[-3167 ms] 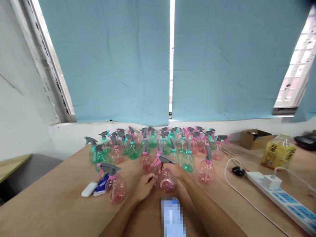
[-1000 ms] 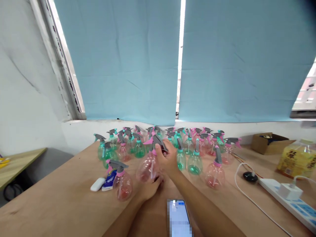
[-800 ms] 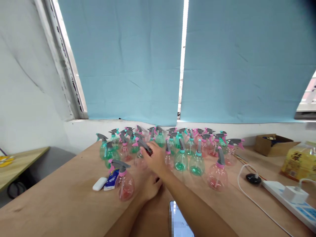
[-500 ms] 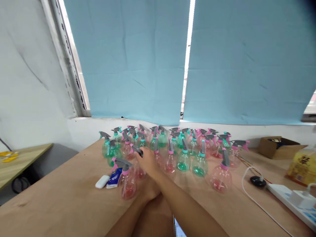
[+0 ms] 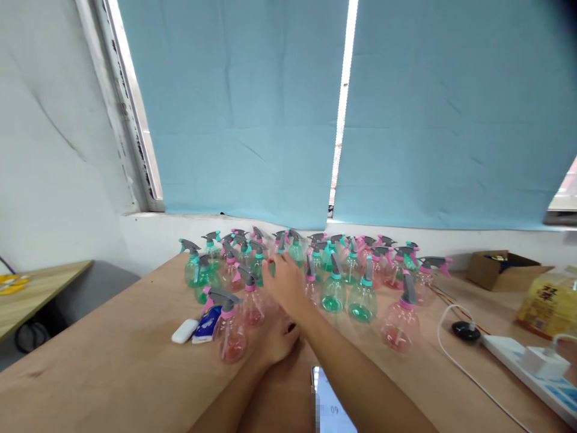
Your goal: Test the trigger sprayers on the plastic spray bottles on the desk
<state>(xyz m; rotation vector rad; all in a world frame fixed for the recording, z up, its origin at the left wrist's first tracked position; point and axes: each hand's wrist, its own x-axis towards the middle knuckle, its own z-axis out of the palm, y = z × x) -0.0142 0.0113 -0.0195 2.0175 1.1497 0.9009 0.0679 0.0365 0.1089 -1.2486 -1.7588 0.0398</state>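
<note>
My right hand (image 5: 286,282) reaches into the group of spray bottles, its fingers curled round the head of a pink spray bottle that it mostly covers. Below it, close to the table, my left hand (image 5: 282,341) has bent fingers; what they hold, if anything, is hidden. Just left of my right hand stands a pink spray bottle (image 5: 253,307) with a grey trigger head. Another pink spray bottle (image 5: 232,340) is nearer me. Green spray bottles (image 5: 332,297) and pink ones stand to the right and behind, all with a little coloured bottom showing.
A white case (image 5: 184,331) and a blue packet (image 5: 207,328) lie at left. A phone (image 5: 333,406) lies near me. Rightward are a black mouse-like object (image 5: 466,331), a power strip (image 5: 532,367), a cardboard box (image 5: 505,273) and a yellow bag (image 5: 550,304). A wall stands behind.
My right hand has left the pink spray bottle at left and moved right, over the neighbouring one. The left hand has shifted slightly. More of the phone shows.
</note>
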